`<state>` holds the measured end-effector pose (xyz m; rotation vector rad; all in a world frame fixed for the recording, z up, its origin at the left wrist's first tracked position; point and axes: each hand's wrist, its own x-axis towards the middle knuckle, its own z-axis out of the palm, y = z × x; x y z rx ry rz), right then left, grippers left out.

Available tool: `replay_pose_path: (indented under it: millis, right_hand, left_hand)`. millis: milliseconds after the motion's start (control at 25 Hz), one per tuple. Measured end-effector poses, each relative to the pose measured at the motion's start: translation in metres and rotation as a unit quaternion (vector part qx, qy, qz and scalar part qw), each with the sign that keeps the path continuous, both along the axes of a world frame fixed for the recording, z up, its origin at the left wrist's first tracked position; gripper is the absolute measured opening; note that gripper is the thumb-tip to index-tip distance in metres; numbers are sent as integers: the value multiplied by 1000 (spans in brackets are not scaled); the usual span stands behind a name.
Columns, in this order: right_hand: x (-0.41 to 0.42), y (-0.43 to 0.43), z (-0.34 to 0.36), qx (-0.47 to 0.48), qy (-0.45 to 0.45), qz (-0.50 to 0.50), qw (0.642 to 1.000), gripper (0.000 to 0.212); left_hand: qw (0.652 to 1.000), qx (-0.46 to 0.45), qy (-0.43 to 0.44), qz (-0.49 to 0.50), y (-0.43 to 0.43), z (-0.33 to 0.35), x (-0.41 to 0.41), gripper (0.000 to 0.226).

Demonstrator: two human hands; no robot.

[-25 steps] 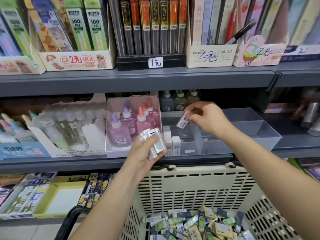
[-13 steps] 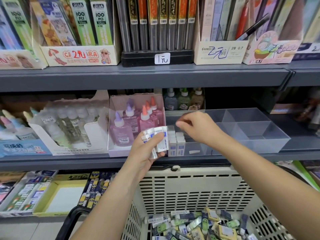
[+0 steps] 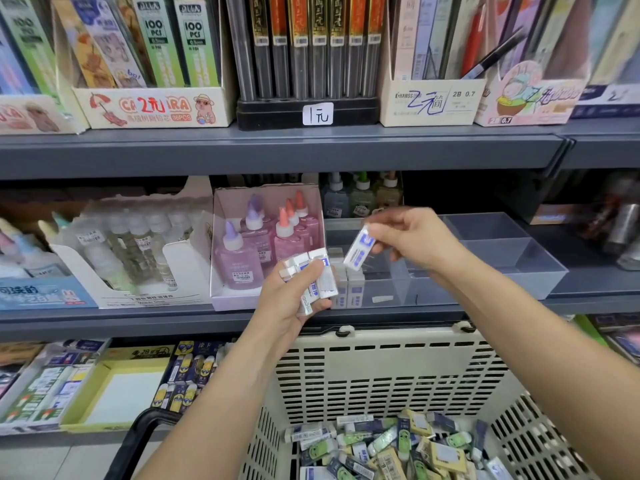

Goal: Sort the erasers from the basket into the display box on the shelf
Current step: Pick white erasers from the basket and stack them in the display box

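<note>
Head view, forward-down, close to shelf (image 3: 277, 150)

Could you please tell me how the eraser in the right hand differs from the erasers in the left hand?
The right hand pinches one single eraser; the left hand grips a bunch of erasers under its thumb. The single eraser hangs tilted over the display box; the bunch is held lower, in front of the box. Both are white with blue labels.

Open-topped display box (image 3: 512, 277) sits beside glue bottles (image 3: 239, 261).
</note>
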<state>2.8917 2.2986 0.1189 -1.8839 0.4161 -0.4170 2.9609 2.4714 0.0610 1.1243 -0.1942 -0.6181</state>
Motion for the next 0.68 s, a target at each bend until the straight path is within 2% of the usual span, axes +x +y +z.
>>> replay_pose_path:
  millis: [120,200,320,440,480,560,600,680]
  right_hand:
    - [12,-13,5,-41,-28,-59,997,15]
    - [20,-15,-2,-129,31,-62,989,18]
    - [28,-7,-20,-216,136,11,967,12]
    - [31,1,-28,-302,213,66,927,21]
    - [30,2,-26,-330,214,58,918,22]
    - [27,7,-20,-365,160,10,917,22]
    - [25,11,-17,-350,113,-4,930,24]
    - [20,21,-10,-283,57,31,957,28]
  left_hand:
    - [999,1,-16,45,1,-1,4,10]
    - [998,-1,-14,59,2,-1,5,11]
    - [999,6,-13,52,0,-3,5,13]
    - [999,18,-16,42,-1,-4,5,19]
    - [999,21,-17,39,-2,-4,5,21]
    - [999,23,-21,29,-2,-4,4,22]
    - [999,24,-26,22,-1,-3,3,22]
    - [999,30,-41,4,-1,-2,0,20]
